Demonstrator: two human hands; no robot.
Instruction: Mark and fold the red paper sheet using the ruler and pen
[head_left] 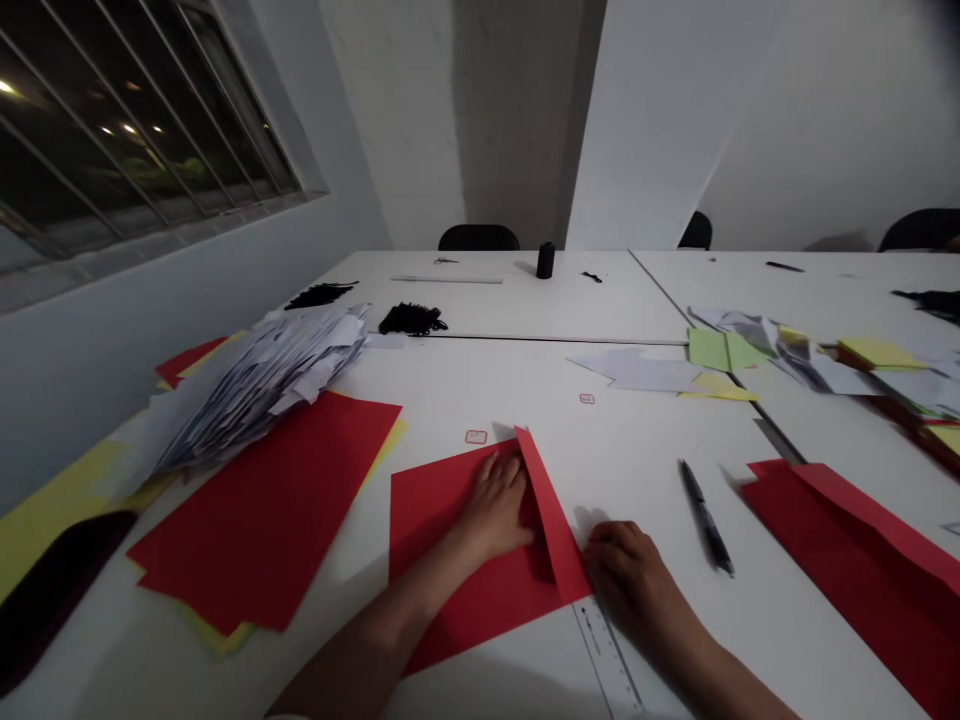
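A sheet of red paper lies in front of me, its right-hand strip folded up into a standing flap. My left hand rests flat on the sheet beside the flap, fingers spread. Curled fingers of my right hand meet the right edge of the folded strip, low near its corner; the fingertips are partly hidden. From beneath the sheet a clear ruler sticks out toward me, left of my right wrist.
Red sheets and a thick stack of white papers lie left. To the right are a black pen and another folded red sheet. Paper scraps, black cord and a black spool lie farther back.
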